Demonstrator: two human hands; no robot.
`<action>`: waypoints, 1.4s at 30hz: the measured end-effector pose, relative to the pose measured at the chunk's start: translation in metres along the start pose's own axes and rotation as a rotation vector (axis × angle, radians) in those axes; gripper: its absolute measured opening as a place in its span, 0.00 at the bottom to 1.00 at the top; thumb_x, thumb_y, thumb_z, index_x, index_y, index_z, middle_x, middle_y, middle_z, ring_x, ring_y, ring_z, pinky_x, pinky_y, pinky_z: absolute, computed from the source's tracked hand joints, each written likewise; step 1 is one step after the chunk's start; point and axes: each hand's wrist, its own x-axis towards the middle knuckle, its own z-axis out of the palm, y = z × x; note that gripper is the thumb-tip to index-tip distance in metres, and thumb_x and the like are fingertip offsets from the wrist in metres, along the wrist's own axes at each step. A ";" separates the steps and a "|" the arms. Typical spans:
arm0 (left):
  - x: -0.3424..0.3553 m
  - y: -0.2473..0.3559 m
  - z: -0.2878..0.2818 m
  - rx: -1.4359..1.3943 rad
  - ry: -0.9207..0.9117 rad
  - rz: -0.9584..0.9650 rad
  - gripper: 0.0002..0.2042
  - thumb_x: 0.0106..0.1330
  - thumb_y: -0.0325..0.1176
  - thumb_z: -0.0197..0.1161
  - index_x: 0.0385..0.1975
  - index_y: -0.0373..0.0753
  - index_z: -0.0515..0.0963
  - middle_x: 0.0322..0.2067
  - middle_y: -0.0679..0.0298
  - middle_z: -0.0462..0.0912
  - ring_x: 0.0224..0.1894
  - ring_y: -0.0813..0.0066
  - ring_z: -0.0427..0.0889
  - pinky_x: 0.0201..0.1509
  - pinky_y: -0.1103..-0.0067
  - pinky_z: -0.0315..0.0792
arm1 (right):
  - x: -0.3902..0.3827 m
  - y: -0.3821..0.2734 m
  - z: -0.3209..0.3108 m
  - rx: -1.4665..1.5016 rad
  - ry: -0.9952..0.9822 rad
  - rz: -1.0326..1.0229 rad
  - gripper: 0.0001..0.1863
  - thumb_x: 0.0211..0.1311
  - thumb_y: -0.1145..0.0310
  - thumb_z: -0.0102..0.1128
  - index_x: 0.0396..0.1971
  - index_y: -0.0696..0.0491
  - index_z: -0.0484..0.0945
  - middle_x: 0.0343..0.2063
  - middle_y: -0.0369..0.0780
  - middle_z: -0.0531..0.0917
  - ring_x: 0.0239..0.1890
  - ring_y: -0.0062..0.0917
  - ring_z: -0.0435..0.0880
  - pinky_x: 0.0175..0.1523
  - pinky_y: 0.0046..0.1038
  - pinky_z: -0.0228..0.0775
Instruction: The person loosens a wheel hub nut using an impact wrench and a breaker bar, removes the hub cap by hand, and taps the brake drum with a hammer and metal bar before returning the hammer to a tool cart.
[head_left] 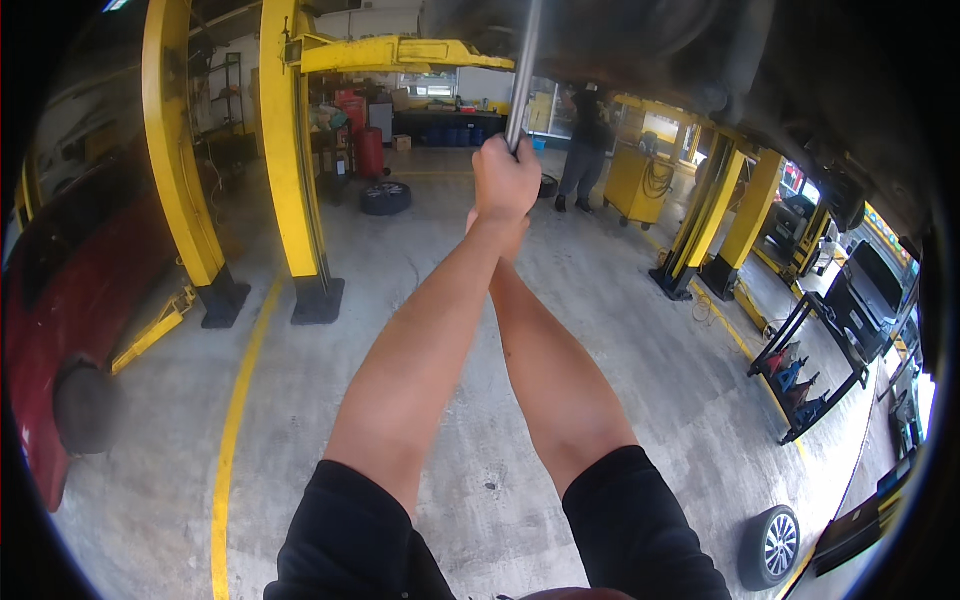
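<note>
A long, straight silvery metal bar [523, 85] rises from my hands toward the dark underside of a raised vehicle [640, 50]. My left hand [505, 178] is wrapped round the bar, its knuckles toward me. Just below and behind it, my right hand [516, 236] is closed, seemingly round the lower end of the same bar; the left wrist hides most of its fingers. Both arms are stretched out and raised, the wrists crossing close together. Where the bar's upper end meets the vehicle is out of view.
Yellow lift posts [290, 150] stand left and right, with a lift arm [390, 54] overhead. A red car [70, 300] is at left. A person [585, 140] stands behind near a yellow cabinet [637, 183]. Wheels [772, 546] lie about; a black cart [805, 370] holds jack stands.
</note>
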 end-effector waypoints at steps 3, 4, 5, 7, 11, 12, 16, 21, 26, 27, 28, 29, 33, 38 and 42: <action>0.006 0.007 0.006 -0.097 -0.057 0.010 0.13 0.61 0.34 0.55 0.25 0.29 0.77 0.17 0.47 0.77 0.26 0.51 0.81 0.31 0.68 0.72 | 0.027 0.007 0.011 -0.040 0.110 -0.082 0.16 0.40 0.64 0.69 0.26 0.60 0.80 0.30 0.48 0.83 0.39 0.39 0.83 0.40 0.38 0.74; 0.005 0.015 0.019 -0.096 -0.060 0.027 0.12 0.61 0.34 0.55 0.25 0.29 0.77 0.17 0.47 0.77 0.26 0.50 0.81 0.31 0.68 0.72 | 0.063 0.035 0.017 -0.091 0.079 -0.202 0.17 0.40 0.63 0.69 0.28 0.60 0.80 0.31 0.49 0.83 0.40 0.39 0.83 0.41 0.37 0.74; 0.005 0.012 0.019 -0.054 -0.041 0.037 0.12 0.61 0.34 0.55 0.26 0.29 0.77 0.17 0.47 0.77 0.26 0.50 0.81 0.31 0.68 0.71 | 0.073 0.051 0.029 -0.129 0.004 -0.310 0.18 0.40 0.63 0.69 0.30 0.60 0.80 0.32 0.49 0.83 0.41 0.39 0.83 0.41 0.37 0.74; 0.000 0.001 -0.003 0.017 -0.032 -0.027 0.12 0.62 0.34 0.55 0.26 0.29 0.77 0.17 0.47 0.77 0.27 0.50 0.81 0.31 0.68 0.71 | 0.026 0.034 0.030 -0.079 0.018 -0.192 0.20 0.40 0.62 0.69 0.32 0.60 0.80 0.34 0.49 0.82 0.41 0.40 0.82 0.42 0.37 0.74; -0.002 -0.005 0.003 0.011 -0.029 -0.013 0.12 0.62 0.35 0.55 0.27 0.30 0.78 0.18 0.46 0.77 0.28 0.48 0.81 0.31 0.68 0.71 | 0.015 0.012 0.007 -0.025 -0.033 0.007 0.22 0.40 0.62 0.69 0.36 0.59 0.79 0.39 0.49 0.81 0.43 0.42 0.82 0.43 0.37 0.74; 0.002 -0.006 0.006 -0.023 -0.034 -0.033 0.13 0.62 0.35 0.55 0.26 0.30 0.78 0.18 0.46 0.77 0.29 0.48 0.81 0.31 0.68 0.71 | 0.014 0.011 0.006 -0.032 -0.032 0.014 0.22 0.40 0.62 0.69 0.36 0.59 0.79 0.39 0.49 0.81 0.43 0.42 0.82 0.43 0.37 0.74; 0.006 0.002 0.006 -0.083 -0.026 0.059 0.13 0.62 0.35 0.55 0.23 0.29 0.77 0.16 0.47 0.75 0.25 0.50 0.81 0.30 0.67 0.70 | 0.018 0.003 0.008 -0.124 0.101 -0.086 0.20 0.39 0.63 0.70 0.34 0.58 0.80 0.34 0.47 0.83 0.40 0.39 0.83 0.41 0.37 0.74; 0.012 -0.006 0.003 0.009 -0.033 -0.025 0.16 0.62 0.36 0.55 0.19 0.28 0.74 0.15 0.47 0.75 0.23 0.50 0.80 0.28 0.66 0.70 | 0.017 0.001 0.012 -0.100 -0.194 0.000 0.37 0.50 0.51 0.60 0.54 0.61 0.63 0.51 0.52 0.70 0.52 0.44 0.73 0.53 0.39 0.68; 0.015 -0.014 0.014 -0.032 -0.006 0.053 0.15 0.62 0.35 0.55 0.20 0.28 0.75 0.14 0.49 0.75 0.22 0.51 0.80 0.28 0.67 0.70 | 0.025 0.017 0.014 -0.108 0.054 -0.216 0.13 0.41 0.67 0.67 0.26 0.59 0.80 0.30 0.48 0.84 0.33 0.39 0.84 0.36 0.36 0.74; 0.015 -0.017 0.014 -0.038 -0.005 0.061 0.15 0.62 0.35 0.55 0.20 0.28 0.76 0.14 0.49 0.75 0.22 0.51 0.80 0.29 0.67 0.71 | 0.028 0.018 0.017 -0.109 0.050 -0.210 0.13 0.41 0.67 0.67 0.26 0.59 0.80 0.30 0.48 0.84 0.33 0.39 0.84 0.36 0.36 0.74; 0.017 -0.017 0.014 -0.052 0.042 0.137 0.15 0.62 0.35 0.55 0.20 0.27 0.76 0.14 0.47 0.75 0.23 0.50 0.81 0.29 0.66 0.71 | 0.030 0.015 0.019 -0.089 0.063 -0.236 0.14 0.41 0.65 0.67 0.26 0.59 0.80 0.30 0.48 0.83 0.34 0.39 0.84 0.37 0.36 0.74; 0.017 -0.010 0.012 -0.051 0.031 0.129 0.15 0.62 0.35 0.55 0.20 0.27 0.76 0.14 0.47 0.75 0.23 0.50 0.81 0.29 0.66 0.71 | 0.033 0.015 0.020 -0.073 0.081 -0.259 0.15 0.40 0.64 0.67 0.26 0.59 0.80 0.30 0.48 0.83 0.34 0.39 0.84 0.38 0.35 0.74; 0.018 -0.004 0.015 -0.018 0.004 0.068 0.17 0.61 0.37 0.56 0.20 0.25 0.75 0.16 0.43 0.75 0.26 0.44 0.80 0.29 0.65 0.71 | 0.036 0.009 0.025 -0.139 0.145 -0.281 0.17 0.40 0.61 0.67 0.27 0.59 0.80 0.30 0.49 0.83 0.35 0.40 0.83 0.39 0.36 0.74; 0.013 -0.015 0.015 -0.011 0.039 0.100 0.16 0.61 0.37 0.55 0.21 0.26 0.75 0.17 0.42 0.76 0.28 0.43 0.80 0.30 0.65 0.72 | 0.027 0.019 0.019 -0.009 0.118 -0.213 0.17 0.41 0.61 0.68 0.26 0.59 0.80 0.27 0.48 0.83 0.33 0.40 0.83 0.39 0.35 0.74; 0.024 -0.007 0.008 -0.040 -0.001 0.092 0.16 0.62 0.35 0.55 0.20 0.27 0.74 0.16 0.44 0.75 0.26 0.43 0.79 0.28 0.65 0.70 | 0.035 0.012 0.028 -0.143 0.113 -0.351 0.16 0.42 0.62 0.68 0.27 0.59 0.80 0.27 0.47 0.83 0.35 0.41 0.83 0.39 0.35 0.74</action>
